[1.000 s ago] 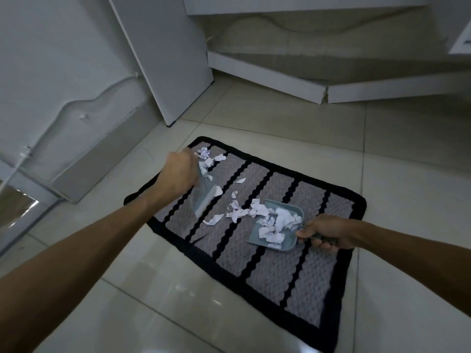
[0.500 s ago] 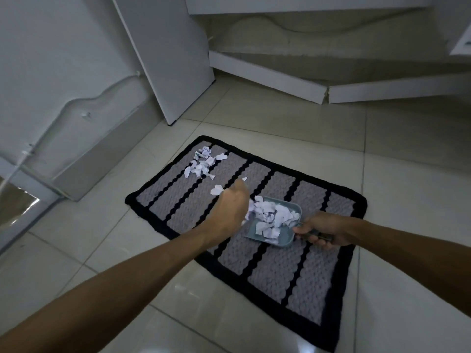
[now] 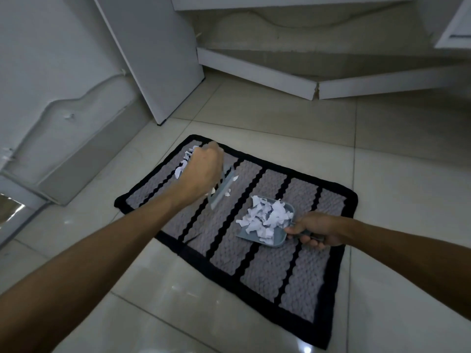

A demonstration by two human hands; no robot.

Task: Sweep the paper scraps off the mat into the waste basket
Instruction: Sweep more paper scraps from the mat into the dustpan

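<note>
A grey mat [image 3: 257,253] with black stripes and a black border lies on the tiled floor. My right hand [image 3: 316,231] grips the handle of a blue-grey dustpan [image 3: 254,235] resting on the mat, heaped with white paper scraps [image 3: 267,215]. My left hand [image 3: 202,171] is closed on a small blue-grey brush [image 3: 223,188] over the mat's far left corner. Loose scraps [image 3: 183,165] lie just beyond that hand, and a few sit by the brush. No waste basket is in view.
A white door panel [image 3: 158,57] leans at the wall behind the mat. White skirting boards [image 3: 257,72] run along the back. A low grey step [image 3: 84,138] sits at the left wall. Glossy floor tiles [image 3: 407,154] surround the mat.
My left hand swept the brush to the dustpan, then swung back out to the mat's far left corner. The scraps in the middle of the mat ended up in the dustpan. My right hand stayed put.
</note>
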